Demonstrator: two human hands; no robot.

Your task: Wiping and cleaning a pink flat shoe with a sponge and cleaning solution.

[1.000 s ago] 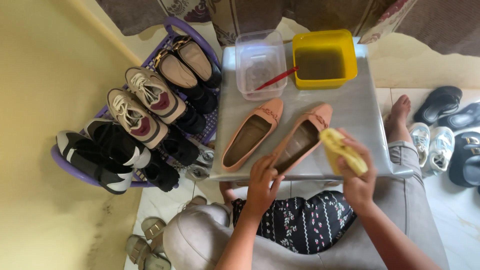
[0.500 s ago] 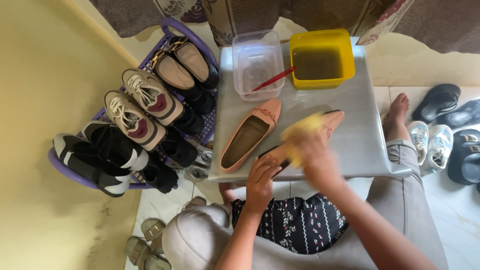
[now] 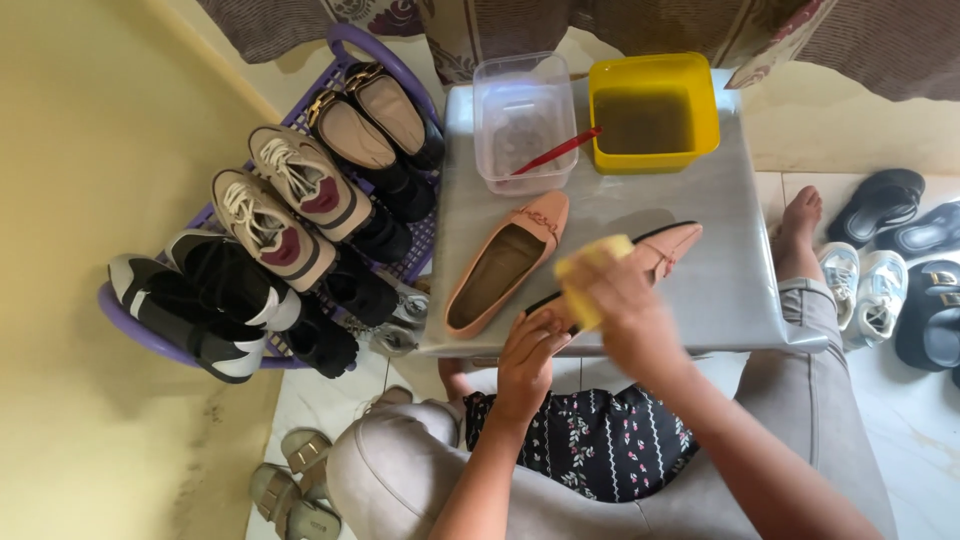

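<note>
Nearest: the person's lap, grey trousers and a dark flowered cloth [image 3: 600,455] between the knees.

Left hand [image 3: 530,358]: fingers curled down over the heel end of the nearer pink flat shoe [image 3: 640,262], pinning it at the near edge of the tabletop [image 3: 720,280]. Same grip as half a second ago.

Right hand [image 3: 615,300]: closed around a yellow sponge [image 3: 590,275], pressed on the middle of that shoe. A second ago it was lifted clear to the right of the shoe with the sponge held up; half a second ago it lay across the shoe nearer the toe; now it sits closer to the heel, so more of the toe shows.

Nearer pink flat shoe: lying aslant, toe pointing up and right, heel at the near edge, under both hands.

Second pink flat shoe [image 3: 507,262]: just left of the first, parallel, untouched, unchanged in place.

Farther on the tabletop: clear plastic tub [image 3: 520,120] with a red-handled tool [image 3: 555,153] leaning out of it; beside it on the right a yellow tub [image 3: 652,112] of murky liquid. Both unmoved.

Left of the tabletop: purple rack [image 3: 330,60] holding rows of shoes, among them beige lace-up trainers [image 3: 280,205].

Right, on the floor: the person's bare foot [image 3: 797,228], white sandals [image 3: 865,290], dark sandals [image 3: 900,205].
</note>
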